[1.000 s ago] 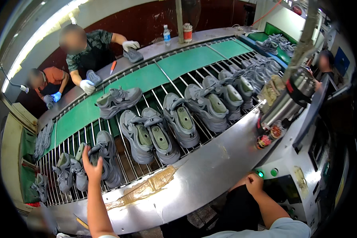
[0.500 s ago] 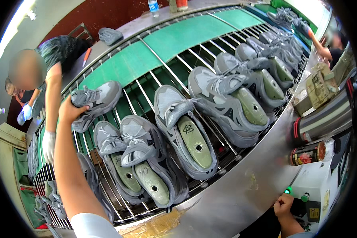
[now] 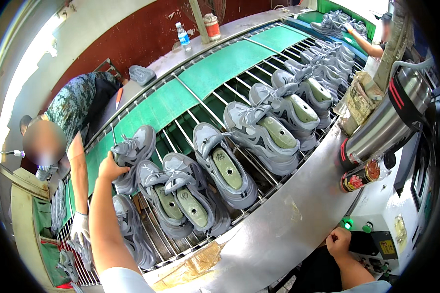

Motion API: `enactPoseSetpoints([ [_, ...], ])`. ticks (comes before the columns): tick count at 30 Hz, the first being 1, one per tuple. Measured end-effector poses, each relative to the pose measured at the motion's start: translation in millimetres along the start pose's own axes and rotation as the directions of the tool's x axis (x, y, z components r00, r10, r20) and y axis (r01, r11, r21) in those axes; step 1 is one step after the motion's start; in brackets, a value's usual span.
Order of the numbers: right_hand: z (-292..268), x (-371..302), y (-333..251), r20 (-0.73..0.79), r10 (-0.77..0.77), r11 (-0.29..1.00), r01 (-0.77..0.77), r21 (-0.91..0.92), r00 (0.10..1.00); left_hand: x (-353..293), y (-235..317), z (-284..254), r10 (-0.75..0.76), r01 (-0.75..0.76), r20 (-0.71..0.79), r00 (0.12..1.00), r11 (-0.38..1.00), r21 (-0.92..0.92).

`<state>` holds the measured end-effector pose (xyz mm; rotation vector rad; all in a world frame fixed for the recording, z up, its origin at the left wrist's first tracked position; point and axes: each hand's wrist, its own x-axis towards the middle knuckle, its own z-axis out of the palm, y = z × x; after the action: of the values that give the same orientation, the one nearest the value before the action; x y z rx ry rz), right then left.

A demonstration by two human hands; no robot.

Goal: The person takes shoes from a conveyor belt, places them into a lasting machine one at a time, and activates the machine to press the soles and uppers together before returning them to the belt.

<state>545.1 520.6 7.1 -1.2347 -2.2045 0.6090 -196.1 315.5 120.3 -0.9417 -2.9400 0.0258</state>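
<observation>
My left hand (image 3: 113, 167) is closed on the side of a grey sneaker (image 3: 137, 149), whose toe points to the far side. The shoe rests on or just above the metal rods at the left; its underside is hidden. Nearer me, a pair of grey sneakers (image 3: 193, 207) lies on the rods, with green lasts showing in their openings. A single sneaker (image 3: 225, 166) stands to their right. My right hand (image 3: 338, 241) is curled into a fist at the lower right, beside a control box (image 3: 376, 244) with a lit green button (image 3: 347, 223). Nothing shows in it.
More sneakers (image 3: 264, 132) line the curved rod conveyor (image 3: 176, 132), with a green strip (image 3: 200, 93) along its middle. At the left, a co-worker's gloved hand (image 3: 80, 227) touches shoes. Another person (image 3: 371, 49) works at far right. A steel flask (image 3: 381, 122) and jar (image 3: 359, 178) stand at right.
The view has swung left and up. My left hand has lowered its sneaker toward the rods. The co-worker's gloved hand has reached down to the shoes at the left. My right hand stays in a fist.
</observation>
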Motion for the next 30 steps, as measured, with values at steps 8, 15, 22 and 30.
enactPoseSetpoints([
  [8,-7,-3,-5,0.007,-0.008,1.000,0.008,-0.017,1.000,-7,46,-31,-0.075,0.081,-0.047,0.996,0.985,0.155],
  [15,-19,-17,-14,-0.001,-0.055,0.998,0.055,0.010,0.998,-81,38,-85,-0.018,0.043,-0.109,0.994,0.972,0.232],
  [22,-32,-44,-2,-0.011,-0.197,0.972,0.196,0.129,0.980,-251,59,-182,-0.190,0.171,-0.254,0.948,0.981,-0.096],
  [30,-75,-104,-136,0.457,-0.439,0.345,-0.324,0.881,0.774,-532,95,-89,-0.263,0.118,0.159,0.952,-0.166,-0.979],
])
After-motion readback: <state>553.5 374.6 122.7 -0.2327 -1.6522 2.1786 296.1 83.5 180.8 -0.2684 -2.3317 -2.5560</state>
